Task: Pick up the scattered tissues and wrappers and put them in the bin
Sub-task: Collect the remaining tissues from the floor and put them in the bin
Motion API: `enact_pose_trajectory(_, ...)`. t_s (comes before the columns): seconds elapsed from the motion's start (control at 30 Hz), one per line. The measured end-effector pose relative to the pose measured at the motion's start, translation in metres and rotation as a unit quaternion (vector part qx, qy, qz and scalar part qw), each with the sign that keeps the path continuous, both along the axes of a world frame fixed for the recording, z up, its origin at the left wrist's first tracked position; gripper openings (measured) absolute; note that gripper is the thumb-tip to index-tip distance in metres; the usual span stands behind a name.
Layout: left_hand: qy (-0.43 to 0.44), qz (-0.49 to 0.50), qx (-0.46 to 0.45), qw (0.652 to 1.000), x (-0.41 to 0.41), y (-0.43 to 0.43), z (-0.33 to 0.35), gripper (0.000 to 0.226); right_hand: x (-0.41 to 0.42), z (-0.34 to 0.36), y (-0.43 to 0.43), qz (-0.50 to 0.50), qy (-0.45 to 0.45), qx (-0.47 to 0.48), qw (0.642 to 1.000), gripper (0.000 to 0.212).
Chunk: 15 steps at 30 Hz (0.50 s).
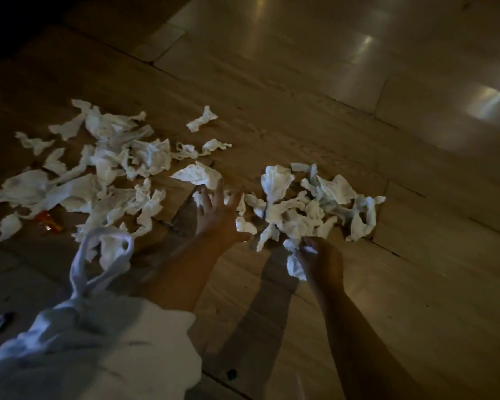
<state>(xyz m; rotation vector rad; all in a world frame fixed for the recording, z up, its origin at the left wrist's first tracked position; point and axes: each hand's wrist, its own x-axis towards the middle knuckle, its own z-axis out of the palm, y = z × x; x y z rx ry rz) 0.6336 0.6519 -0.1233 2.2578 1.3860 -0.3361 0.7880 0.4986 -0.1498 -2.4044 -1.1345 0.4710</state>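
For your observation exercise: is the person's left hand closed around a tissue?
No: the left hand hovers with fingers spread, empty; the right hand grips a tissue.

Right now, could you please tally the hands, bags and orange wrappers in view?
Hands: 2 (left hand, right hand)
Bag: 1
Orange wrapper: 1
Total: 4

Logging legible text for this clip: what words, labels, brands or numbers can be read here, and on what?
None readable.
Orange wrapper: any print is too dark and blurred to read.
Tissues, white bag and floor: no print visible.
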Motion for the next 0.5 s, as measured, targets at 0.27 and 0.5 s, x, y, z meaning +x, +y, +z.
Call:
enact_pose_trajectory(0.27,0.043,-0.044,-0.052,0.997,0.019,0.018,-0.03,0.114,0.073,0.028,0.041,-0.114,0.157,0.053,0.98,0.054)
enact_pose_trajectory(0.5,-0.027,-0.013,-0.023,0.999,0.013,-0.001,-0.037,0.101,0.105,0.025,0.063,-0.115,0.087,-0.063,0.988,0.058)
